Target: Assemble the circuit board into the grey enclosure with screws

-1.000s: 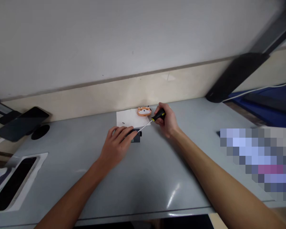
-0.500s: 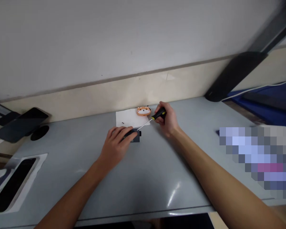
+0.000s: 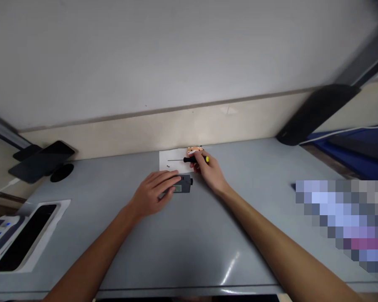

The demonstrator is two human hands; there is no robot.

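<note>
A small dark grey box-shaped device (image 3: 185,184) with a greenish panel on its face lies on the table. My left hand (image 3: 154,191) grips it from the left, fingers over the far side and thumb along the near side, covering its left part. In my right hand (image 3: 209,172) is a screwdriver (image 3: 189,160) with a black and yellow handle, lying nearly level, its thin shaft pointing left above a white sheet of paper (image 3: 164,157). A few tiny dark screws (image 3: 168,166) rest on that paper. Behind my right fingers, an orange animal-face case (image 3: 193,149) is partly hidden.
A phone on a stand (image 3: 44,161) is at the far left, with a black phone (image 3: 28,235) on white paper nearer me. A dark stand base (image 3: 315,113) rises at the back right. A pixelated area covers the right side. The wall (image 3: 129,130) borders the grey table (image 3: 182,243).
My right hand has lifted the screwdriver tip off the device and swung the tool level over the paper, moving left. My left hand stays on the device, showing more of its face.
</note>
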